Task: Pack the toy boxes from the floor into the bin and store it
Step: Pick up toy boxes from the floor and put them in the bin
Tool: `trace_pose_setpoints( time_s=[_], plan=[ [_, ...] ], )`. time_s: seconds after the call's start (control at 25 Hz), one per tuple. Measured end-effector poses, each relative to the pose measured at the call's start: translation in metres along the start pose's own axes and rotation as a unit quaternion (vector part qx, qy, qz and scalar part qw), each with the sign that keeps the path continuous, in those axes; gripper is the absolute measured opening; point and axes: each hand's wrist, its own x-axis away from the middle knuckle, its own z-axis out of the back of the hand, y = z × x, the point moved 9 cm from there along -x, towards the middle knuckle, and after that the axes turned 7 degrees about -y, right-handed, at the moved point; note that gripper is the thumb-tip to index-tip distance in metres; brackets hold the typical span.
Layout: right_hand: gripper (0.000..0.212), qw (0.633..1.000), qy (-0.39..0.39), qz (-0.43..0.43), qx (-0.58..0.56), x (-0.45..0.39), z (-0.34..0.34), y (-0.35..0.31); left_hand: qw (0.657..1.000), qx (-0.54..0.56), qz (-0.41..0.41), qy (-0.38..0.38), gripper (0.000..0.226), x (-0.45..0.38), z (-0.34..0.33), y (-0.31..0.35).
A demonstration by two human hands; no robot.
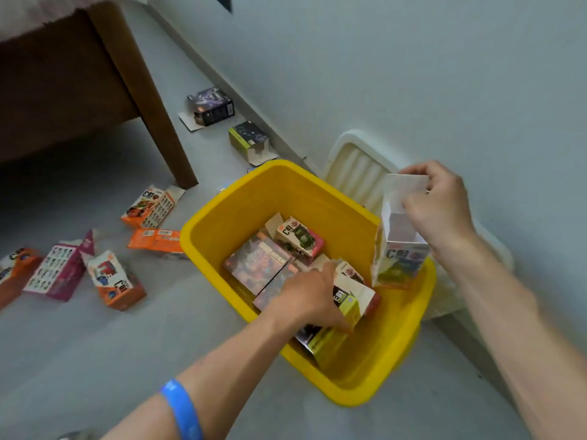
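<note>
Toy boxes lie in two groups: several packed inside the yellow bin (222, 217) at frame centre, others scattered on the grey floor (95, 344) at left and upper centre. Left hand (313, 296) reaches into the bin, fingers curled round a green-sided box (349, 301). Right hand (435, 201) pinches the open flap of a white box (398, 258) held upright over the bin's right rim. White lid (355, 163) leans against the wall behind.

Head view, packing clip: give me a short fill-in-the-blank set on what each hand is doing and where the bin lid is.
1. The left hand reaches into the ____ bin.
2. The right hand holds an open-topped box above the bin's ____ rim.
3. The white lid leans against the ____.

Missing: yellow; right; wall
</note>
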Motion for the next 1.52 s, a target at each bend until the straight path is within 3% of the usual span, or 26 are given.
trace_pose_setpoints(
  time_s=[0.12,0.24,0.4,0.52,0.64,0.84,0.88,0.96,1.04,1.08,1.24,1.36,1.44,1.52],
  plan=[
    [0.028,1.0,-0.014,0.011,-0.015,0.002,-0.007,0.01,0.997,-0.075,0.014,-0.022,0.105,-0.013,-0.037,0.006],
    [0.026,0.999,-0.038,0.0,-0.035,0.003,-0.018,0.016,0.995,-0.075,-0.014,-0.065,0.11,-0.023,-0.053,0.008],
    [0.026,0.997,-0.064,-0.027,-0.04,0.004,-0.032,0.026,0.987,-0.067,-0.043,-0.136,0.086,-0.028,-0.063,0.003],
    [0.029,0.996,-0.07,-0.028,-0.037,0.002,-0.038,0.03,0.98,-0.153,-0.037,-0.119,0.076,-0.028,-0.067,0.004],
    [0.023,0.996,-0.083,-0.035,-0.03,0.004,-0.047,0.039,0.973,-0.221,-0.037,-0.055,0.075,-0.029,-0.056,0.014],
    [0.014,0.989,-0.084,-0.092,-0.075,0.008,-0.06,0.059,0.994,-0.037,0.028,-0.101,0.023,-0.01,-0.021,-0.035],
    [0.014,0.984,-0.09,-0.117,-0.098,0.008,-0.066,0.065,0.997,-0.018,0.024,-0.069,0.018,-0.001,-0.003,-0.047],
    [0.014,0.98,-0.107,-0.138,-0.095,0.004,-0.088,0.067,0.995,-0.037,0.035,0.084,0.026,0.023,0.051,-0.075],
    [0.018,0.982,-0.115,-0.134,-0.072,-0.003,-0.119,0.054,0.969,-0.04,0.032,0.241,0.027,0.055,0.096,-0.096],
    [0.02,0.978,-0.124,-0.144,-0.088,-0.005,-0.139,0.049,0.961,-0.029,0.007,0.274,0.021,0.066,0.104,-0.103],
    [0.013,0.956,-0.173,-0.184,-0.148,0.003,-0.228,0.031,0.961,-0.049,-0.063,0.264,0.029,0.09,0.086,-0.125],
    [0.045,0.948,-0.142,-0.243,-0.149,0.019,-0.253,0.044,0.93,-0.063,-0.06,0.357,0.037,0.11,0.09,-0.146],
    [0.049,0.953,-0.197,-0.22,-0.073,0.031,-0.261,0.051,0.923,-0.072,-0.066,0.372,0.04,0.112,0.086,-0.15],
    [0.056,0.93,-0.303,-0.208,0.013,0.052,-0.273,0.058,0.914,-0.076,-0.075,0.392,0.041,0.113,0.081,-0.147]
  ],
)
